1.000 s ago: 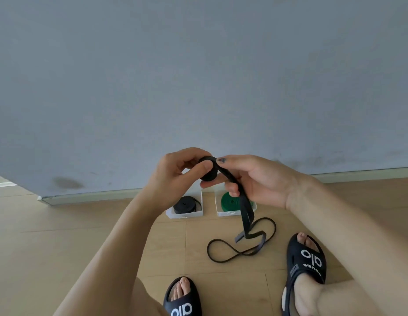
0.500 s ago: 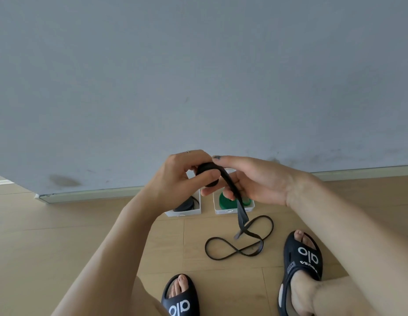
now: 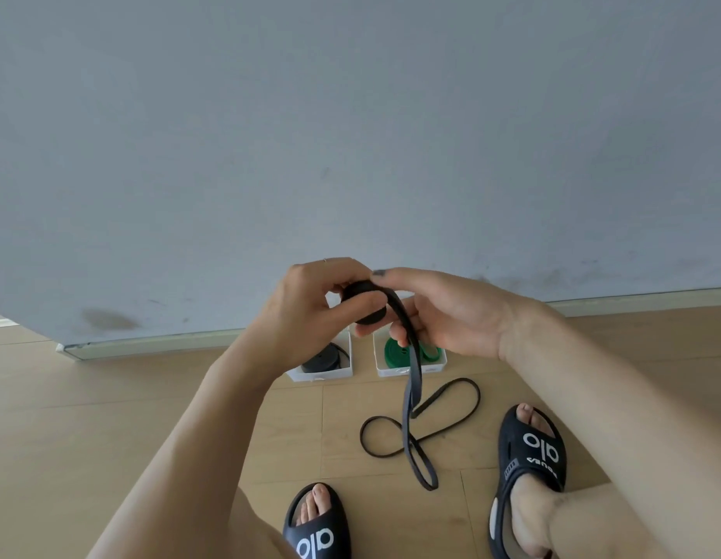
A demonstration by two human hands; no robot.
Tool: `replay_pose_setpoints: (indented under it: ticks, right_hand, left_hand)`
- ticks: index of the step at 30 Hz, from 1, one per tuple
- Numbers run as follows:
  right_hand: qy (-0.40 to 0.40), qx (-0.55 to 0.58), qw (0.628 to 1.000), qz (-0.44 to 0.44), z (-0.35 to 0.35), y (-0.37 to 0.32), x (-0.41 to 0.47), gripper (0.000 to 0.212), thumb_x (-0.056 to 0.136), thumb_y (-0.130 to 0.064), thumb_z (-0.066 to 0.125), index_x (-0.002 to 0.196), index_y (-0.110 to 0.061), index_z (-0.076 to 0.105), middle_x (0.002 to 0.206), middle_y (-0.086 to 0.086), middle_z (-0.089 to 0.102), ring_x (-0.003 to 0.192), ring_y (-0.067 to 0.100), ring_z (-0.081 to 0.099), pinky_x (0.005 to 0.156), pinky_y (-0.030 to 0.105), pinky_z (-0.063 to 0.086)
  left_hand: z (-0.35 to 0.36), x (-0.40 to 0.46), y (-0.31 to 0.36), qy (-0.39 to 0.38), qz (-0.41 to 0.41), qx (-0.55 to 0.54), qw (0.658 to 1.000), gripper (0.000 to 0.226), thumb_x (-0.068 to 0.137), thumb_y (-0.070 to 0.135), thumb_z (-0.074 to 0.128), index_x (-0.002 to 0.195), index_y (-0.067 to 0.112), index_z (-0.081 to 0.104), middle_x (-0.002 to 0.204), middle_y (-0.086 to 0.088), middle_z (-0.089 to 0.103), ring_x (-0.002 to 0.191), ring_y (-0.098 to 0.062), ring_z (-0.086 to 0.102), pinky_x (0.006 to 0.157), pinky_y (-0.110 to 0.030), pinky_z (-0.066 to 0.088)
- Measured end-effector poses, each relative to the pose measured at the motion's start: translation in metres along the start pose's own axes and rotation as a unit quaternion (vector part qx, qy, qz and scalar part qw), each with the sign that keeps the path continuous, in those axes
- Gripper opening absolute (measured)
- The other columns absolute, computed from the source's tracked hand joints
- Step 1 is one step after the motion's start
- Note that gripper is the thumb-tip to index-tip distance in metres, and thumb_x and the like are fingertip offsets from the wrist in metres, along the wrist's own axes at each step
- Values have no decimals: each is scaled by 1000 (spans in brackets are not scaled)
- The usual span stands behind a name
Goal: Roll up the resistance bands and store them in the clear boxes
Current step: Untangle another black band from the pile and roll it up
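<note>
a: what are the hands doing?

b: they're close together at the centre of the frame. the left hand pinches a small black coil, thumb across its face. the right hand has its fingers curled round the black band just where it leaves the coil, feeding it on.

a: and the rest of that band?

b: it hangs down from the right hand and trails onto the floor in loose loops, lower centre of the frame, between the two black slides.

a: so how far along?

b: partway, i'd judge. behind the hands, against the foot of the wall, stand two clear boxes side by side. the left box holds a rolled black band, the right box a rolled green band. those two look done.

a: what's left?

b: most of this third band, by the look of the slack on the floor. then it needs a box, and i can't see a third one in view.
</note>
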State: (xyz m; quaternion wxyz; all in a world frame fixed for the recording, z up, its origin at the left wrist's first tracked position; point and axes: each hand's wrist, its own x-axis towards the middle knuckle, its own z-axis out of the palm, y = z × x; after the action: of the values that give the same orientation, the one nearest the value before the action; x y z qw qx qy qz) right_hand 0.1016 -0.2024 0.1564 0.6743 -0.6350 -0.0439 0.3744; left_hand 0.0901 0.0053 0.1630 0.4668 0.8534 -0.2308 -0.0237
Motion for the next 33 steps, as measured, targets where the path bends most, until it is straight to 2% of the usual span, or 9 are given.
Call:
replay_pose_setpoints:
  ticks: [3,7,10,15,18,21,24,29,33]
  right_hand:
    - [-31,22,999,14,-2,-3,-5,29,100,-34,58,113,-15,75,108,20,76,70,15,52,73,27,44]
    - [25,-40,999,-2,1,5,2,24,94,-33,71,98,-10,73,96,19,75,90,29,56,80,37,43]
    - [50,-45,998,-2,-2,6,3,43,85,-44,79,105,-7,69,97,17,74,92,28,60,80,36,46]
    - [-38,6,999,5,-8,-2,-5,43,98,-37,60,128,-9,68,114,19,75,77,20,51,76,28,44]
    - [-23,14,1000,-12,-8,3,-1,29,94,-33,67,111,-12,76,109,20,75,95,32,51,75,30,43]
    - [0,-27,1000,-2,-4,3,0,17,86,-34,78,86,-17,77,90,15,73,83,24,58,73,30,44]
    - [-5,-54,998,25,-4,-1,-3,30,83,-44,73,93,-16,75,90,13,73,71,16,58,71,27,47]
    - [-69,24,997,31,-9,-2,-7,41,96,-41,61,125,-13,68,115,21,74,76,19,55,78,30,46]
    - [-35,-13,999,14,-6,3,0,33,92,-41,69,106,-12,74,105,20,75,87,25,54,74,28,44]
  left_hand:
    - [-4,-4,0,3,-22,-28,999,7,92,10,73,86,14,73,79,4,71,78,-13,67,75,-19,50]
    - [0,-4,0,-25,-4,42,999,6,87,16,79,83,18,75,76,9,70,76,-14,65,72,-16,48]
    - [2,-2,1,-19,27,40,999,9,91,12,74,83,15,74,76,7,70,75,-19,64,71,-20,49]
    - [0,-1,0,-2,5,-31,1000,9,96,8,70,90,15,73,80,9,69,79,-14,65,75,-20,48]
    - [-1,-1,0,-15,-7,-28,999,6,93,9,73,92,15,74,82,7,72,82,-15,68,78,-20,51]
    - [4,-2,1,-41,17,33,998,5,89,10,76,87,14,74,78,4,70,78,-19,65,75,-21,50]
    - [6,-1,0,-30,32,28,999,9,92,8,72,85,12,73,75,3,69,74,-19,64,73,-18,48]
    - [3,1,-1,-18,13,-32,999,4,94,14,69,91,11,71,79,-2,67,78,-23,65,76,-35,53]
    - [1,-2,-1,-28,6,-17,999,5,90,8,75,90,13,73,79,1,70,79,-20,67,79,-28,54]
